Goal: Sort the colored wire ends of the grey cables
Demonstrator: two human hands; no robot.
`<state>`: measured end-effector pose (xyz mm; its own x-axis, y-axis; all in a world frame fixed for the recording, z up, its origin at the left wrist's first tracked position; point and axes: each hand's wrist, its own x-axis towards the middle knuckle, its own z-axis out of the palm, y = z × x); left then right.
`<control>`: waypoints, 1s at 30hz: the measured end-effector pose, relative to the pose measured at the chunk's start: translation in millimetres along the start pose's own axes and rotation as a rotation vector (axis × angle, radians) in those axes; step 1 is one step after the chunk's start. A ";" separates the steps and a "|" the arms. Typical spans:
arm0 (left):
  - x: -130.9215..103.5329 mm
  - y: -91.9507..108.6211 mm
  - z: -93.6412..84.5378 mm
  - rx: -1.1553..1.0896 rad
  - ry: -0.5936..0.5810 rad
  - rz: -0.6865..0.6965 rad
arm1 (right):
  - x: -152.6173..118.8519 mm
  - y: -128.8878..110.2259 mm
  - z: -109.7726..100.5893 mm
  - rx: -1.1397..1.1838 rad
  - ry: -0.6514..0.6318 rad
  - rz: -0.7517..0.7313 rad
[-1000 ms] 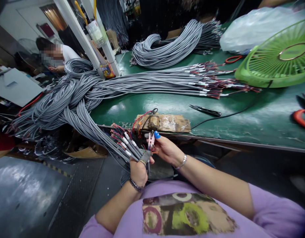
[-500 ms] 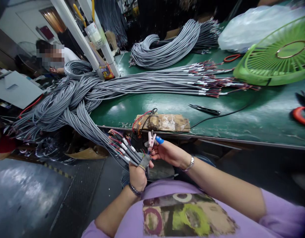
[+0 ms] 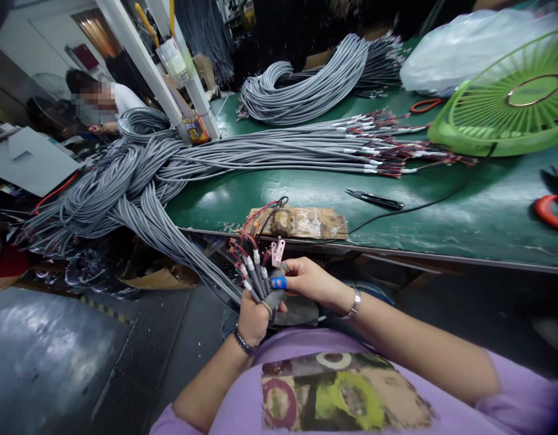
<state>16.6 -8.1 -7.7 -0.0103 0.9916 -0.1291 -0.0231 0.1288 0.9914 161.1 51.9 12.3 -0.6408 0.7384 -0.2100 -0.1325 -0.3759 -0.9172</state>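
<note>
My left hand, with a grey covering on its thumb, is closed round several grey cables whose ends have white sleeves and loose red and dark wires. Against these cable ends, my right hand has its fingers pinched together, a blue wrap on one finger. What lies between those fingertips is too small to make out. Just above the hands a pink clip stands at the table edge, beside a worn wooden block.
Long grey cable bundles cross the green table. Black snips, red-handled scissors, a green fan and a plastic bag lie to the right. A person sits at the back left.
My left hand has turned the held cable ends more upright and rightward. My right hand has moved slightly down from the pink clip, its blue-wrapped finger now at the cables.
</note>
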 end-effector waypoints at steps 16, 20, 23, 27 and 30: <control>6.8 8.8 7.7 -0.208 0.171 0.043 | 18.7 6.9 -19.5 0.524 0.135 0.087; 11.1 11.3 11.8 -0.202 0.181 0.045 | 27.9 2.7 -11.9 0.546 0.164 0.011; 14.7 10.4 13.4 -0.206 0.184 0.027 | 31.7 4.7 -8.4 0.575 0.209 -0.015; 18.1 5.9 13.9 -0.173 0.186 0.005 | 33.1 6.0 -6.1 0.568 0.257 -0.050; 18.5 4.6 13.7 -0.161 0.191 -0.005 | 31.9 6.5 -5.4 0.554 0.246 -0.057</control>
<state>30.0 11.0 -5.2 -0.1984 0.9685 -0.1507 -0.1829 0.1145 0.9764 143.9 76.0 -2.2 -0.4363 0.8489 -0.2983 -0.5777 -0.5184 -0.6305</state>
